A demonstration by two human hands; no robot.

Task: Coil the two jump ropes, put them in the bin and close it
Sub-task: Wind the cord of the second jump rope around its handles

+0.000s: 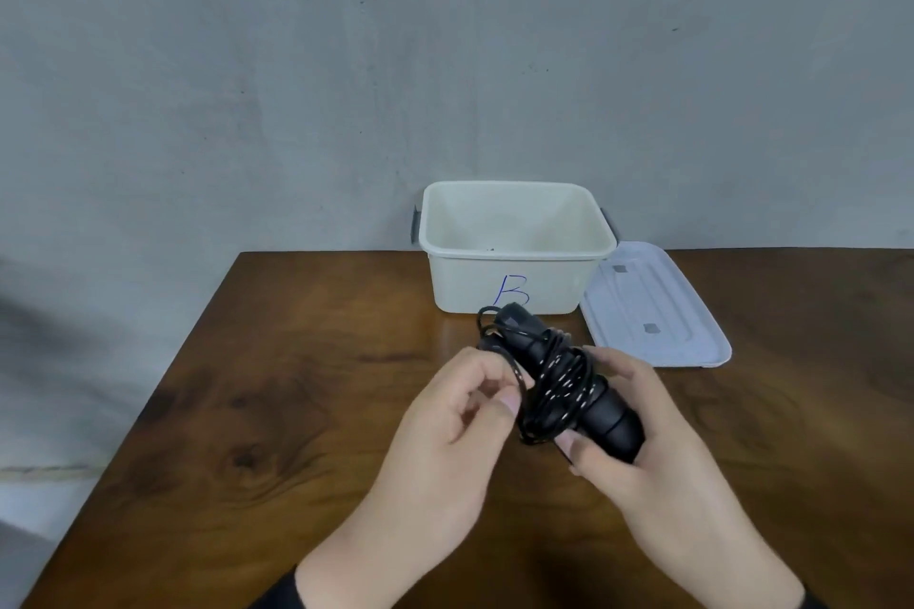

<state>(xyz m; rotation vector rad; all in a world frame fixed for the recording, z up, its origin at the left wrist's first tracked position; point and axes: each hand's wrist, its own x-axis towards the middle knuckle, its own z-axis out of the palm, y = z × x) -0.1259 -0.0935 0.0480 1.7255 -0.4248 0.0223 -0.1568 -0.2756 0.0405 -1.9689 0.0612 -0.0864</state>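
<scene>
The black jump rope (559,386) is wound around its handles, held over the table (297,386) just in front of the bin (514,282). My right hand (628,425) grips the handles; my left hand (465,415) pinches a last loop. The bin looks empty, its lid (653,312) lying beside it. I see no second rope, so most remains.
</scene>
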